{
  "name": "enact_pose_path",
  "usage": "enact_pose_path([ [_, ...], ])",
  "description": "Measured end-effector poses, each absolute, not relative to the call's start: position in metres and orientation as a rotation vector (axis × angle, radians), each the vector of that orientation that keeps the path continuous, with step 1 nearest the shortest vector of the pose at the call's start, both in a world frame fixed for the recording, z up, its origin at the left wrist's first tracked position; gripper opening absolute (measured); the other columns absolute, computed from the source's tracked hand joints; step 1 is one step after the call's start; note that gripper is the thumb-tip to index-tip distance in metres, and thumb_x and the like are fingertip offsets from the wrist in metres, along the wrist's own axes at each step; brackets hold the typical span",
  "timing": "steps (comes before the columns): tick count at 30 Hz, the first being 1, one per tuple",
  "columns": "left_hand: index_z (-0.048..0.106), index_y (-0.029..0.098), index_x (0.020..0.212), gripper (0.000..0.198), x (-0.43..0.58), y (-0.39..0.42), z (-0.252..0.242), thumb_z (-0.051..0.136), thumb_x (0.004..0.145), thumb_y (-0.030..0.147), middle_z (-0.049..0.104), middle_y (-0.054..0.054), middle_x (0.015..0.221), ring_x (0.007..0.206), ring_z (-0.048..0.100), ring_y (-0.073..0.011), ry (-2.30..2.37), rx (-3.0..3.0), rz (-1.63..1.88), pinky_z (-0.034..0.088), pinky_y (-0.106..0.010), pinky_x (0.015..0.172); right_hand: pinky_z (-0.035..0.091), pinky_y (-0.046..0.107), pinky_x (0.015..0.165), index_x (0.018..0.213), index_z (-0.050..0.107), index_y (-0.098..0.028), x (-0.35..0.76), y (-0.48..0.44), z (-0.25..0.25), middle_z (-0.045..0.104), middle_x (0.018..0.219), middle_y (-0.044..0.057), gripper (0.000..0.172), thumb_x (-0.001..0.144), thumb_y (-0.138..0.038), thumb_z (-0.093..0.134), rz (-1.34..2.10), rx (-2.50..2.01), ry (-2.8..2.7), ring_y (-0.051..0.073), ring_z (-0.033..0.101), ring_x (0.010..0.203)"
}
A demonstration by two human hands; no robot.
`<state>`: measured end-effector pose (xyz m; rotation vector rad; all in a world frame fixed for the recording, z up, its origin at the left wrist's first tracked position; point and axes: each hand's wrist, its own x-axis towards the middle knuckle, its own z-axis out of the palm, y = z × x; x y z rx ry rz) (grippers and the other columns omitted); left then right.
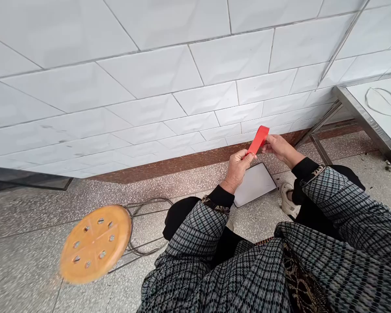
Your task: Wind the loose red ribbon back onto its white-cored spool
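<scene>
A flat, glossy red strip [258, 140], like folded ribbon or paper, is held up in front of me over the floor. My left hand [237, 167] pinches its lower end between thumb and fingers. At the upper right edge of the strip, my right hand [280, 148] has its thumb and curled fingers closed on it; part of that grip is hidden behind the strip. Below both hands, a white rectangular panel [255, 184] with a dark rim lies on the speckled floor between my feet.
To the left stands a stool with a round orange seat [95, 243] and thin metal legs. A metal-framed table [361, 111] with a loop of wire [382, 102] on it is at right. The white tiled wall [195, 100] rises close ahead. A dark-edged object [28, 178] juts in at left.
</scene>
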<state>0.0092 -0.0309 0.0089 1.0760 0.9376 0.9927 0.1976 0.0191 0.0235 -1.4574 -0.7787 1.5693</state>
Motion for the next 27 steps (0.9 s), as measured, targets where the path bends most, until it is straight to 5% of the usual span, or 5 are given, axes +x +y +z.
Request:
enact_pose_path([
  [6,0.073,0.018,0.079,0.048,0.014,-0.027,0.000,0.080,0.083,0.065,0.038,0.008,0.055,0.052,0.028,-0.0084,0.995,1.143,0.972,0.022,-0.027,0.055,0.058,0.021,0.059,0.082,0.070,-0.017,0.188,0.011,0.023,0.071,0.068,0.005,0.031,0.111,-0.025,0.061,1.898,-1.344,-0.523,0.012,0.061,0.054],
  [12,0.070,0.019,0.072,0.028,0.013,-0.022,-0.001,0.077,0.090,0.039,0.068,0.000,0.068,0.068,0.060,-0.0152,1.203,1.330,0.983,0.046,-0.030,0.070,0.052,0.019,0.050,0.084,0.068,-0.019,0.187,0.007,0.026,0.069,0.065,0.004,0.035,0.114,-0.031,0.055,2.119,-1.304,-0.426,0.010,0.053,0.048],
  [15,0.072,0.020,0.092,0.015,0.013,-0.022,0.000,0.083,0.084,0.027,0.076,0.001,0.079,0.075,0.070,-0.0165,1.285,1.332,1.071,0.051,-0.029,0.076,0.049,0.018,0.048,0.083,0.066,-0.020,0.190,0.006,0.027,0.068,0.064,0.002,0.030,0.109,-0.035,0.063,2.167,-1.291,-0.419,0.010,0.048,0.046],
  [19,0.073,0.022,0.124,0.039,0.011,-0.022,0.001,0.081,0.086,0.020,0.076,0.004,0.077,0.072,0.075,-0.0166,1.150,1.393,1.033,0.056,-0.029,0.077,0.048,0.018,0.048,0.085,0.068,-0.019,0.192,0.005,0.029,0.064,0.061,0.000,0.033,0.107,-0.043,0.068,2.227,-1.276,-0.412,0.009,0.048,0.046],
  [27,0.073,0.017,0.133,0.047,0.001,-0.015,0.006,0.082,0.087,0.025,0.085,-0.008,0.110,0.087,0.081,-0.0197,0.935,1.332,0.927,0.064,-0.032,0.086,0.051,0.018,0.049,0.088,0.070,-0.019,0.192,0.000,0.028,0.068,0.066,0.003,0.037,0.110,-0.048,0.066,2.288,-1.251,-0.532,0.010,0.051,0.048],
])
